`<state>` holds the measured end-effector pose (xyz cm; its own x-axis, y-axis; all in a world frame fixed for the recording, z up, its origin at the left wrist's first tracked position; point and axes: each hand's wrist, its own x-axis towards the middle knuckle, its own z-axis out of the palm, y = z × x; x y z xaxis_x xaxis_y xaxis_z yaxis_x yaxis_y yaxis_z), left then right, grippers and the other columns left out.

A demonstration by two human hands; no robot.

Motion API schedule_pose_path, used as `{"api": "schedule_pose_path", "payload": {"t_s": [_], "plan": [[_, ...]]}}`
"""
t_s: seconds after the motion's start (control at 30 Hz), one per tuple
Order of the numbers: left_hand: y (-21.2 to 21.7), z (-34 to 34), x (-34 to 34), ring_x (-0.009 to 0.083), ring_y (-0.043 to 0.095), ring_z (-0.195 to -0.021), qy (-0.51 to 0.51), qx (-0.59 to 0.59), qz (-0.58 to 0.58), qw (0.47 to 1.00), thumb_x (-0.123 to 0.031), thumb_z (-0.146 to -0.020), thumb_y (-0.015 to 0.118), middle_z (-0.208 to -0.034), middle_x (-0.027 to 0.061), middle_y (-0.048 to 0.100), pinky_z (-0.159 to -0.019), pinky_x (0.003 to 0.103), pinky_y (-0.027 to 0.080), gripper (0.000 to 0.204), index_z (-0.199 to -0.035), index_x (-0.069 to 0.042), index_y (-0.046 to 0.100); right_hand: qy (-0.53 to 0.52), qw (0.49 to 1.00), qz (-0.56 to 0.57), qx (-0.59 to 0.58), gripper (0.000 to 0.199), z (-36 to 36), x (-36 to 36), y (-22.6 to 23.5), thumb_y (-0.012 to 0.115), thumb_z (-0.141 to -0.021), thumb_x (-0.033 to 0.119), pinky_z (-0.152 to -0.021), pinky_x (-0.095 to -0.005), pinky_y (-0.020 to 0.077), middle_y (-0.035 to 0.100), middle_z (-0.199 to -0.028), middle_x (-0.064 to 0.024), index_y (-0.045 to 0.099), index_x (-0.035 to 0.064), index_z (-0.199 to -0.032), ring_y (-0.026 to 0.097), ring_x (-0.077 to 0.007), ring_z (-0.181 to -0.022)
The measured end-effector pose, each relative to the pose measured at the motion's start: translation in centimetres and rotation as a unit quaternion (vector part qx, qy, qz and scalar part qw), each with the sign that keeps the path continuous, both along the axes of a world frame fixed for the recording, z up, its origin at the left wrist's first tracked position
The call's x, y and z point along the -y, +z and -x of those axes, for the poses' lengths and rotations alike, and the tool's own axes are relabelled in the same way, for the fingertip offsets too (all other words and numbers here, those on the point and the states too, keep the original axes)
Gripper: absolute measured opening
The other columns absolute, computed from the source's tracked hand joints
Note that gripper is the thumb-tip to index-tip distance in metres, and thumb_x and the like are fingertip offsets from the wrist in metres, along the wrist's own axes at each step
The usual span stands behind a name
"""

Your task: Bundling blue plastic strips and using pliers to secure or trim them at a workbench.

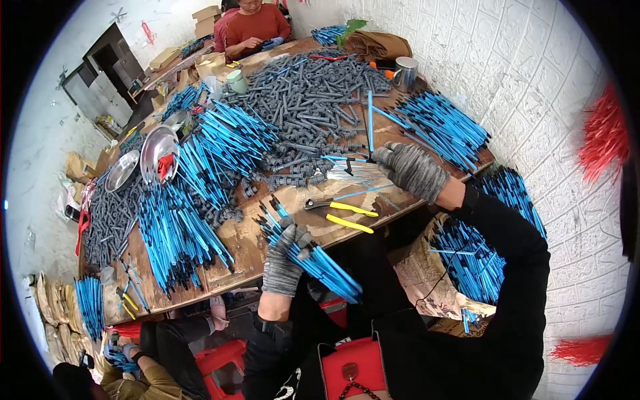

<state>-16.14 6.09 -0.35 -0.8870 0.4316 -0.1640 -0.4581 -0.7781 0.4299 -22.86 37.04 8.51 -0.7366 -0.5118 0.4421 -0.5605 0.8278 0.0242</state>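
My left hand, in a grey knit glove, is closed around a bundle of blue tubes with black ends above the table's front edge. My right hand, gloved the same way, is raised over the right part of the table. Its fingertips are pinched at the black lower end of a single blue tube, which points away from me. Between the hands lies a pair of cutters with yellow handles. Beside my right hand are thin pale sticks on the wood.
Grey plastic parts heap up across the wooden table. Blue tubes pile at left and right. A sack of tubes stands below right. Metal bowls sit left. A co-worker is opposite; another is lower left.
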Motion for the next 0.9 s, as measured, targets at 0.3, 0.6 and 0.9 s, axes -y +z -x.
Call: {"api": "schedule_pose_path", "payload": {"t_s": [0.3, 0.6, 0.9], "plan": [[1.9, -4.0, -4.1, 0.0165, 0.058, -0.070, 0.111, -0.120, 0.113, 0.980, -0.004, -0.081, 0.064, -0.090, 0.0065, 0.061, -0.056, 0.024, 0.047, 0.026, -0.106, -0.006, 0.055, 0.034, 0.985, 0.132, 0.109, 0.021, -9.1, 4.5, 1.8, 0.061, -0.079, 0.013, -0.064, -0.0379, 0.0494, 0.059, -0.079, -0.0167, 0.062, 0.0027, -0.097, 0.061, -0.0298, -0.071], [1.1, -2.9, -3.0, 0.0122, 0.054, -0.062, 0.104, -0.070, 0.184, 0.975, -0.014, -0.081, 0.068, -0.075, 0.0032, 0.057, -0.053, 0.023, 0.045, 0.026, -0.103, -0.007, 0.056, 0.113, 0.927, 0.139, 0.329, 0.025, -13.6, 8.1, 0.4, 0.059, -0.081, 0.023, -0.058, -0.0368, 0.0500, 0.061, -0.075, -0.0157, 0.062, 0.0029, -0.096, 0.060, -0.0319, -0.066], [3.3, -6.1, 1.4, 0.0098, 0.044, -0.044, -0.043, -0.030, 0.134, 0.990, -0.023, -0.084, 0.066, -0.056, -0.0003, 0.048, -0.040, 0.023, 0.034, 0.019, -0.090, -0.009, 0.054, -0.186, 0.977, -0.074, 0.069, 0.015, 5.1, -7.6, -7.9, 0.059, -0.070, 0.023, -0.066, -0.0434, 0.0478, 0.060, -0.077, -0.0139, 0.062, 0.0098, -0.076, 0.060, -0.0344, -0.073]]}}
